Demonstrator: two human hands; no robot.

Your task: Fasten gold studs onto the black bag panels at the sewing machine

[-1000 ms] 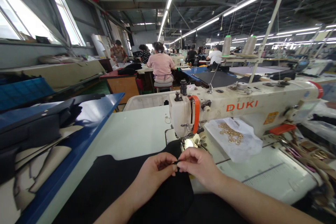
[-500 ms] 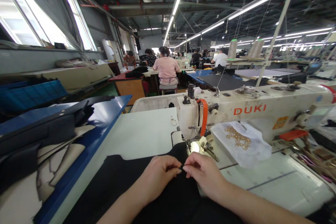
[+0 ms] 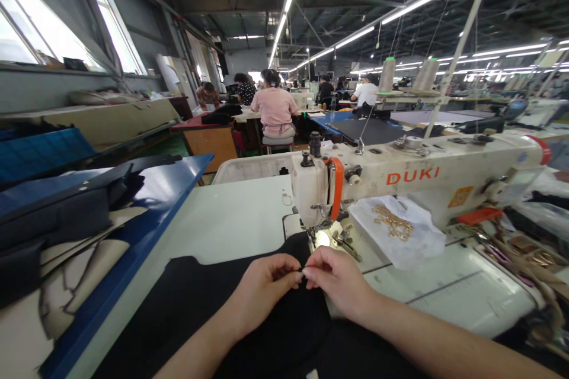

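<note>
Left hand [image 3: 265,290] and right hand [image 3: 341,281] pinch a dark sliver [image 3: 303,269] too small for me to identify, almost tip to tip, probably for fine control. Black cloth [image 3: 200,293] lies beneath on my table [image 3: 233,204]; gold fittings [image 3: 395,223] sit beside the machine [image 3: 376,179], seemingly for easy reach.

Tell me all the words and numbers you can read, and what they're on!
"DUKI": orange capital letters on the long white sewing machine.
Too small to read: any print on the machine's orange-yellow sticker.
Too small: the machine's little blue mark.
Too small: any numbers along the dark ruler line on the pale green tabletop.
No writing shows on the big black fabric.
</note>
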